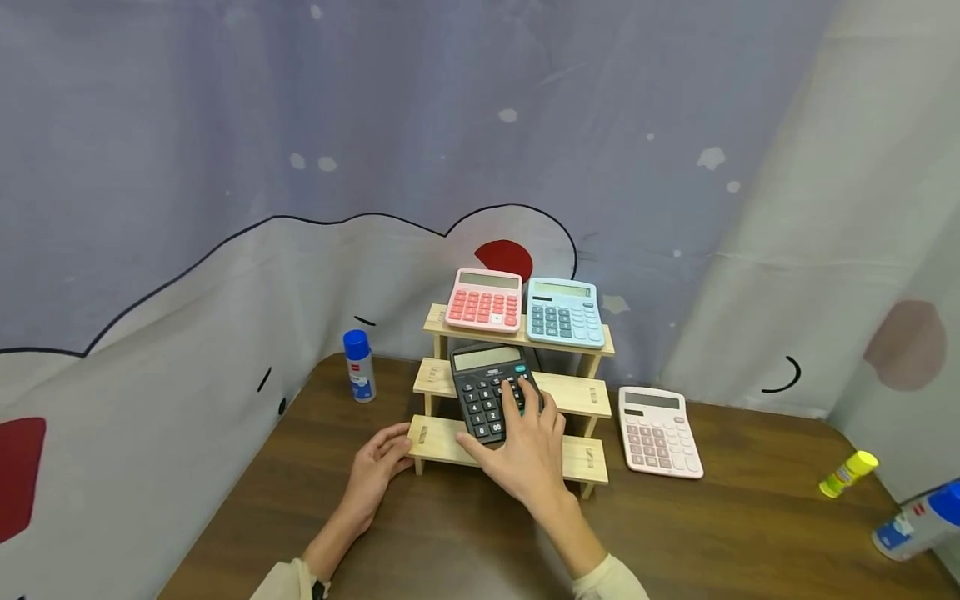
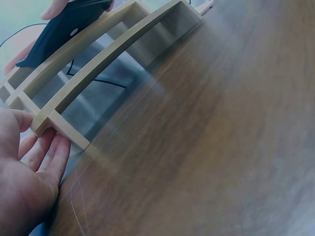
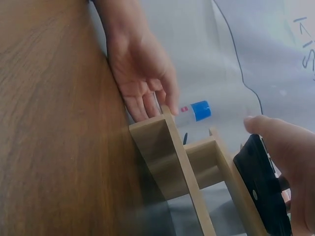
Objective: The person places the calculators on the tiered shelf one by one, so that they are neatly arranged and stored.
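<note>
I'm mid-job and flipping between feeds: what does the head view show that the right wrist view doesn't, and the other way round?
Only the head view: the yellow glue stick, the pale calculator lying on the table, the bottle at the far right, and the number keys of the black calculator.

Only the right wrist view: the black calculator's underside and letter-like strokes on the curtain.

Both: the left hand at the lowest shelf's end, the right hand gripping the black calculator, the wooden stand and the blue-capped bottle beyond the left hand.
</note>
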### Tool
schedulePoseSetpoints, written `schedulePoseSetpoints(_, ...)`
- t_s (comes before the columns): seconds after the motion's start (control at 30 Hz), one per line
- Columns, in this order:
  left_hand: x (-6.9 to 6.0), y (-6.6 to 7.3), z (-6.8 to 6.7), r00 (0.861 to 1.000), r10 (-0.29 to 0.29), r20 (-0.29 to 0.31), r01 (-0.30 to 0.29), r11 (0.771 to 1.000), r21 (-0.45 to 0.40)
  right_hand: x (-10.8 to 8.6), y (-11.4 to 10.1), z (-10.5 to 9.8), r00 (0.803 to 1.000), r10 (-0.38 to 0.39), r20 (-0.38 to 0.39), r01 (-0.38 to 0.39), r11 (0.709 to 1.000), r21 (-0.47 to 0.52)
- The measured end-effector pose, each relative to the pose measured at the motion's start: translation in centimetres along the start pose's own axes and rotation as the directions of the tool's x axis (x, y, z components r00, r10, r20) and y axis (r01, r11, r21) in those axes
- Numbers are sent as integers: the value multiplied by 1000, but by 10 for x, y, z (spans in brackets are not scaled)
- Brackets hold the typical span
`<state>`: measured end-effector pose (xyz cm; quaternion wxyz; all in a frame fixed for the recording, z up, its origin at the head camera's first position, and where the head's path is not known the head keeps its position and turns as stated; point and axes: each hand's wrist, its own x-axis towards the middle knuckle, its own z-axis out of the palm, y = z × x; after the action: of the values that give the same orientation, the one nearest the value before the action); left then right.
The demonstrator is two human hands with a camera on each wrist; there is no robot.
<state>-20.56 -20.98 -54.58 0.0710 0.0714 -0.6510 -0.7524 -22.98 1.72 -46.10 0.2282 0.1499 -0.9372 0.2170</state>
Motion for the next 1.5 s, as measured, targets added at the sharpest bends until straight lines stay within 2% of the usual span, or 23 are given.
schedulePoseSetpoints(0.23, 1, 0, 2, 1000, 3, 7, -4, 1000, 4, 0, 0, -5, 997, -35, 71, 39, 998, -56)
schedulePoseSetpoints(0.5, -1, -2, 6, 1000, -10, 16, 10, 1000, -3, 9, 8, -8, 988, -148, 43, 151, 986, -75)
schedulePoseSetpoints(0.67, -3, -2, 5, 999, -22, 28, 22, 1000, 4, 12, 11, -4, 975, -203, 90, 208, 977, -54)
schedulePoseSetpoints(0.8, -4, 0, 2, 1000, -14, 23, 13, 1000, 13, 13, 11, -2, 967, -226, 114, 230, 973, -21)
schedulePoseSetpoints(1.0, -3, 2, 0, 1000, -15, 17, 15, 1000, 21, 14, 8, -1, 963, -253, 98, 254, 967, 1)
schedulePoseSetpoints(1.27, -3, 3, -1, 1000, -19, 15, 19, 1000, 24, 11, 3, 3, 967, -233, 103, 234, 972, 1)
schedulePoseSetpoints(1.5, -3, 3, -1, 1000, -15, 13, 15, 1000, 17, 9, -2, 7, 968, -242, 72, 244, 970, -7)
